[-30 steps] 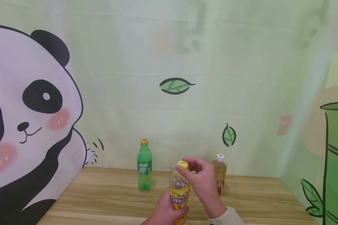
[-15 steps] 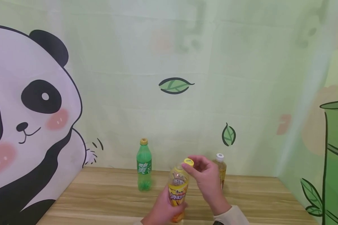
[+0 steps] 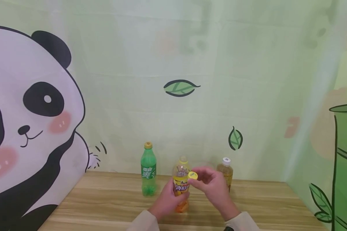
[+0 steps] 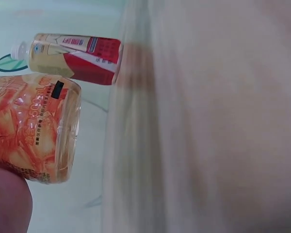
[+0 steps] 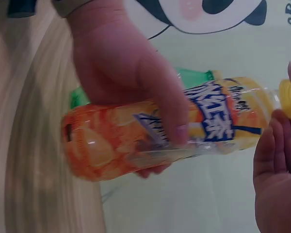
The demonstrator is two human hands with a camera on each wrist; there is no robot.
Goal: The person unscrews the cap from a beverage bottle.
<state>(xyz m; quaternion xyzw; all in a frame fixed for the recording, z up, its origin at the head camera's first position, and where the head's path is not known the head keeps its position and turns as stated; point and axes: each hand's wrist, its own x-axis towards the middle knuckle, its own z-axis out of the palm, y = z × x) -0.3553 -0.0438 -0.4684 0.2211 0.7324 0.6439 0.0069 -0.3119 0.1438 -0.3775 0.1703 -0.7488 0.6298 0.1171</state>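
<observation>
My left hand [image 3: 167, 200] grips an orange-and-yellow drink bottle [image 3: 181, 184] round its lower half, holding it nearly upright in the head view. The bottle's mouth [image 3: 183, 158] is bare. Beside its shoulder, my right hand [image 3: 215, 187] pinches a yellow bottle cap [image 3: 192, 175] between thumb and fingers. In the right wrist view the cap [image 5: 287, 98] overlaps the end of the bottle neck, and the left hand [image 5: 133, 65] wraps the label. The left wrist view shows the bottle's base [image 4: 65, 136] and part of the left hand [image 4: 9, 201].
A green bottle [image 3: 148, 170] with a yellow cap stands to the left on the wooden table [image 3: 104, 199]. To the right, a white-capped bottle [image 3: 227, 171] is partly hidden behind the right hand. A panda-printed cloth [image 3: 127, 96] rises behind the table.
The yellow cap has come off the bottle's mouth and moved right and down with my right hand. My left hand has shifted the bottle slightly upward in the head view.
</observation>
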